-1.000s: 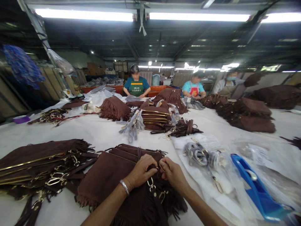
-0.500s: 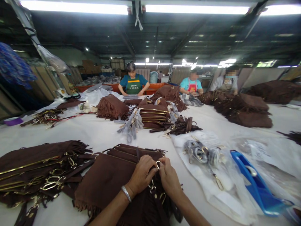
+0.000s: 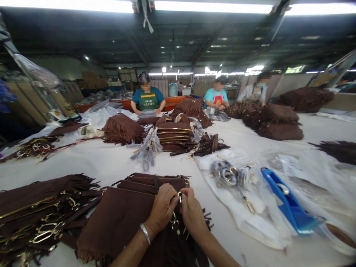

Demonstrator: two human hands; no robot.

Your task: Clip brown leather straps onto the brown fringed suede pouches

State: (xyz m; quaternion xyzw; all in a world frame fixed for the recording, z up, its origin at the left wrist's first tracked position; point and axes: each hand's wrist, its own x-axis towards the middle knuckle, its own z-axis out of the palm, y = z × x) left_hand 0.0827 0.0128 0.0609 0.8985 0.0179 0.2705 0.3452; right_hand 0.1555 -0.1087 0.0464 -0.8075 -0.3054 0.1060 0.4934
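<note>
Brown fringed bags lie stacked in front of me, with zip edges showing at the back. Over the right side of the stack, my left hand and my right hand meet at a shiny metal ring. Both hands have thumb and fingers pinched around it. What the fingertips cover behind the ring is hidden. Just below hangs a gold-coloured snap hook near a dark brown strap, partly behind my right hand.
More brown bags with gold hardware lie at left. On the right are bundled grey-wrapped straps on plastic, a blue tape dispenser and a tape roll. A bag pile stands mid-table; several people work across it.
The view has turned slightly to the right, so the scene sits further left. Both hands stay pinched at the metal ring, with little visible change in their grip.
</note>
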